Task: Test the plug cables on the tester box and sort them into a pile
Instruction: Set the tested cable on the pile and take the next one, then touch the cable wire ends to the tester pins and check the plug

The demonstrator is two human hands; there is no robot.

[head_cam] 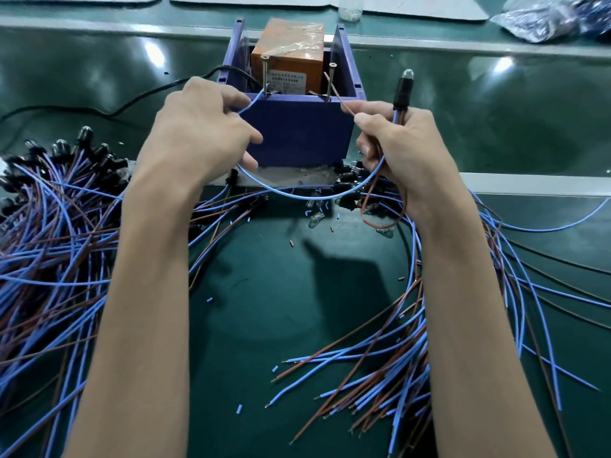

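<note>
Tester box point(297, 133) sits at 12 o'clock on the green table point(264, 309): purple housing, orange block point(287, 57) inside, two upright screws on the front edge. Cable under test is held in front of the box, off the table. Left grip point(198, 127) is pinched on its blue wire point(297, 193), whose bare end runs up to the left screw point(265, 71) and meets the shank low down. The wire sags in an arc below the box over to the right side. Right grip point(403, 143) is curled round the same cable just under its black socket point(401, 90), which points up with a clear bulb on top. Its thumb and forefinger also pinch the brown wire point(337, 97). The brown tip is angled up to the right screw point(331, 81) and sits just beside it; can't tell if it touches. Dense pile point(49, 209) of blue/brown cables with black sockets at 9 o'clock. Looser spread of cables point(396, 358) at 4 to 5 o'clock, under the right forearm. Black cord point(148, 94) leaves the box toward 10 o'clock. Insulation offcuts point(292, 243) and a few small glass bulbs point(314, 219) lie at centre.
</note>
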